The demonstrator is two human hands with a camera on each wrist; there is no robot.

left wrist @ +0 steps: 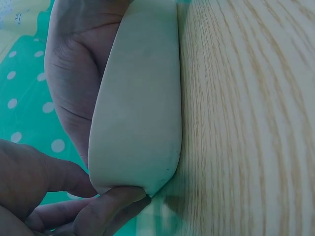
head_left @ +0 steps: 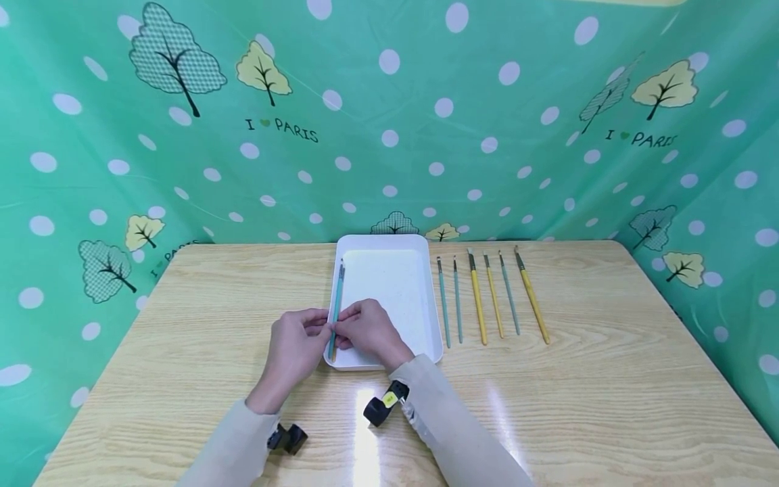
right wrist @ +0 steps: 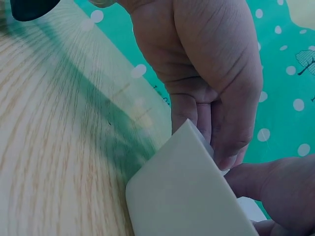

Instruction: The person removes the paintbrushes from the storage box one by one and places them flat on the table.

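A white tray [head_left: 389, 291] stands on the table, with a slim teal paintbrush [head_left: 338, 287] lying lengthwise along its left inner wall. An orange tip [head_left: 333, 357] shows beside the brush's near end; whether it belongs to a second brush I cannot tell. My left hand [head_left: 298, 345] grips the tray's left wall, fingers against the outside and thumb over the rim beside the brush. Inside the tray, my right hand [head_left: 368, 329] pinches the brush near its lower part. The tray wall [left wrist: 138, 98] hides the brush in both wrist views.
Right of the tray lie several paintbrushes in a row, some teal [head_left: 443, 304] and some yellow [head_left: 477, 301], bristles toward the back. A green dotted curtain [head_left: 389, 162] hangs behind the wooden table [head_left: 584, 406]. Each wrist carries a black camera [head_left: 379, 409].
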